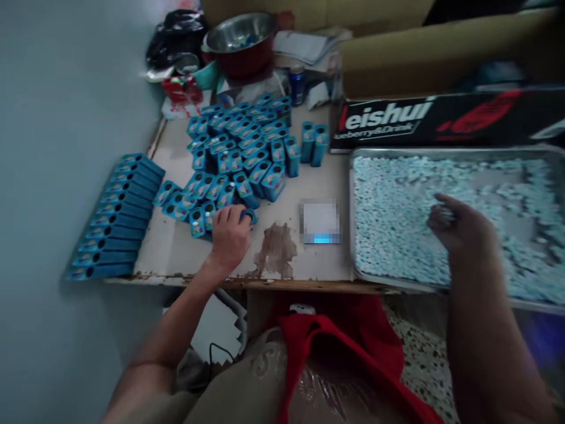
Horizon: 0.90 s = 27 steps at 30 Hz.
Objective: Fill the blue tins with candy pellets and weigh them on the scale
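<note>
Close to the front edge of the tabletop point(322, 263), left of its middle, a blue dispenser box point(251, 218) sits in the left hand point(232, 232). The fingers are wrapped around it, perhaps to steady it, and only one end shows past them. Just behind stand many upright blue boxes point(238, 141), holed tops facing up — a stance that leaves the openings exposed. More make a boxed row point(117, 215) along the left edge, seemingly lined up to save room.

Toward the right edge lies a metal tray point(352, 212), its front rim by the tabletop's front edge, probably for easy reach; its walls keep in the pale blue tablets point(379, 235). Over them the right hand point(457, 221) is curled, fingertips drawn in — whether it grips any tablets, I cannot tell. Between tray and boxes rests a square white device point(321, 219), its face too blurred to read.

Behind the tray, a printed carton point(384, 121) fills the back right corner; a steel bowl point(242, 44) and a blue can point(297, 87) are set toward the back edge.
</note>
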Motion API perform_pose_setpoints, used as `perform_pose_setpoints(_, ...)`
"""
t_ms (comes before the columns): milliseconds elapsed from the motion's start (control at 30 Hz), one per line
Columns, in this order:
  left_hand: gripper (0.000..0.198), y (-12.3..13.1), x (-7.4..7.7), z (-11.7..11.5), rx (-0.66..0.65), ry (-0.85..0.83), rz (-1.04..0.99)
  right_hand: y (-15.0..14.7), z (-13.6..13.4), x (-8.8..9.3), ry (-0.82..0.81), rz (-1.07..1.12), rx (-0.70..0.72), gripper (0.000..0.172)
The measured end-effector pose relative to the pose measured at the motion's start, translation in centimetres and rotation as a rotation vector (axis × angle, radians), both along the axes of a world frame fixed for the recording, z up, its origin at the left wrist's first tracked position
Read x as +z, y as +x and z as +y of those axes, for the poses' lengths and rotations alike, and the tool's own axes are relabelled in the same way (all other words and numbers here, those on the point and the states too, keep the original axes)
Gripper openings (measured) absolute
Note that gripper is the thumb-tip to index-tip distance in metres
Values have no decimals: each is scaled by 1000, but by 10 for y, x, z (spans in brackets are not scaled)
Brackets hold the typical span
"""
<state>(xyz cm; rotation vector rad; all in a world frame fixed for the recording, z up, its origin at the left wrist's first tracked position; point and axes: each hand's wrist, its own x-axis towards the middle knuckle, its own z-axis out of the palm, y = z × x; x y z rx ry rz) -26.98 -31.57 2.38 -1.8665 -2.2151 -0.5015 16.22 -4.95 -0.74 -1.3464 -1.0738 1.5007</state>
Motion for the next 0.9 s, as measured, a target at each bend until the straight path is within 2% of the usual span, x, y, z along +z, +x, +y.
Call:
perform_pose_setpoints(67, 6, 16, 10, 8, -81, -1, 32, -3, 1, -2, -90, 96, -109, 3)
perform_pose_setpoints(133, 8, 39, 24, 24, -201, -36, 18, -11, -1, 2, -143, 179, -177, 13)
perform_pose_setpoints(233, 23, 76, 40, 66, -391, -154, -52, -21, -4, 11, -203, 260, -197, 20)
perform_pose_setpoints(333, 25, 104, 41, 111, -470, -262, -87, -24, -9, 15, -274, 304, -155, 19)
perform_pose_setpoints(433, 28, 116, 33, 135, -476, -302, -122, -25, -16, 15, -297, 318, -132, 26)
perform_pose_setpoints(533, 49, 114, 29, 129, -470, -224, -146, -32, -27, 18, -303, 313, -49, 31)
perform_pose_setpoints(633, 67, 101, 35, 107, -420, -91, -170, -44, -35, 29, -373, 294, 110, 15)
perform_pose_setpoints(733, 58, 78, 42, 85, -318, 6, -206, -55, -37, 42, -426, 254, 249, 8)
perform_pose_setpoints(900, 29, 44, 50, 60, -248, 161, -251, -63, -32, 56, -410, 153, 376, 31)
